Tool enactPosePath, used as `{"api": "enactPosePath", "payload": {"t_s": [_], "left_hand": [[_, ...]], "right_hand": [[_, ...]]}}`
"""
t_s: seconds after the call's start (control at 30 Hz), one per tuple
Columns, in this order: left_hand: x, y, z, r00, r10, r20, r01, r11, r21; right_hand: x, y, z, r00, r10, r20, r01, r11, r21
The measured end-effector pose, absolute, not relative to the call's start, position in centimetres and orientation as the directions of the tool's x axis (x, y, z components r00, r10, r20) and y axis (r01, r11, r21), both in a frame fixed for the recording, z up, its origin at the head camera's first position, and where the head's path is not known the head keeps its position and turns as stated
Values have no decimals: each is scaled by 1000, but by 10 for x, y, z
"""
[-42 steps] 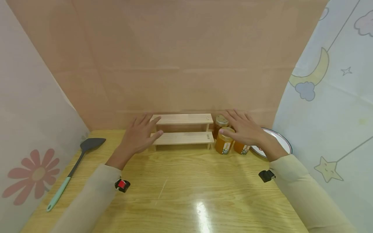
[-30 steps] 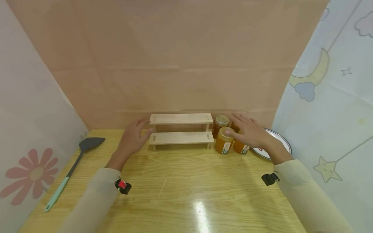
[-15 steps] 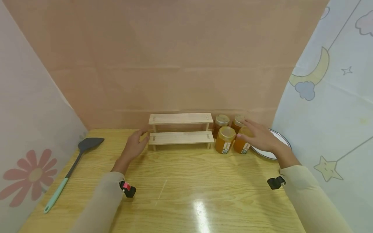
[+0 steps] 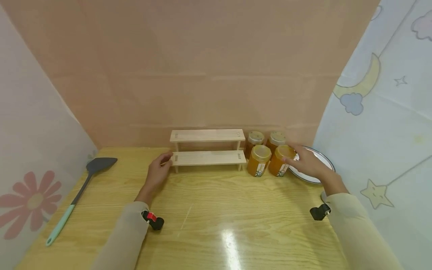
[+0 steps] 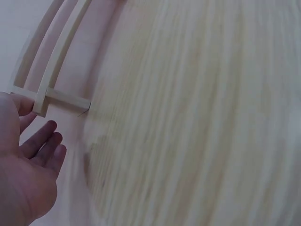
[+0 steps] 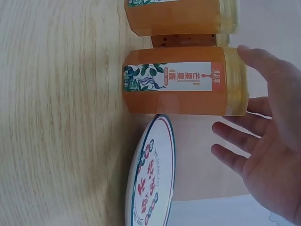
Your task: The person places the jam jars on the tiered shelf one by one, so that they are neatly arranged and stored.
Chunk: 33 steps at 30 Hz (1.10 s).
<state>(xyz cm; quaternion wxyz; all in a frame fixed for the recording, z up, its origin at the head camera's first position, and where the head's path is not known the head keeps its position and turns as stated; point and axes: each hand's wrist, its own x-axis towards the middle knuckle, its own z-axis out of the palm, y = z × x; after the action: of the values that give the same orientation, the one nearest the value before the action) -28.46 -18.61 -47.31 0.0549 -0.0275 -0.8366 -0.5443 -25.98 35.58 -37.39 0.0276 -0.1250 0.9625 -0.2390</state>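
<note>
Looking down from the head view, a two-tier wooden rack [image 4: 206, 150] is seen at the back of the wooden table [image 4: 216, 217], against a tan backdrop. The left hand [image 4: 158, 173] is placed at the rack's left end, fingers loosely extended, nothing gripped. Four honey jars [image 4: 266, 153] are grouped just right of the rack; the front-right jar [image 4: 281, 160] is met by the fingertips of the right hand [image 4: 308, 163], fingers relaxed and spread. A white plate [image 4: 322, 173] is partly covered by that hand. A spatula [image 4: 79, 193] is noted well apart at the left.

Left wrist view: the open palm [image 5: 23, 179] is seen beside the rack's end post [image 5: 63, 100]; whether they touch cannot be told.

Right wrist view: the labelled jar [image 6: 183, 81] is seen just beside spread fingers [image 6: 235, 134], with the plate [image 6: 153, 179] next to it.
</note>
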Motion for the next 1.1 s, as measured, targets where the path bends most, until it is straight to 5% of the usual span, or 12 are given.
{"api": "enactPosePath", "payload": {"t_s": [0.7, 1.1], "left_hand": [[-290, -178, -491, -984, -140, 112, 87, 173, 981], [-290, -178, -497, -982, -142, 127, 104, 159, 982]], "right_hand": [[-269, 355, -393, -991, -128, 45, -128, 775, -618], [-267, 356, -398, -997, -55, 54, -77, 734, -675]]}}
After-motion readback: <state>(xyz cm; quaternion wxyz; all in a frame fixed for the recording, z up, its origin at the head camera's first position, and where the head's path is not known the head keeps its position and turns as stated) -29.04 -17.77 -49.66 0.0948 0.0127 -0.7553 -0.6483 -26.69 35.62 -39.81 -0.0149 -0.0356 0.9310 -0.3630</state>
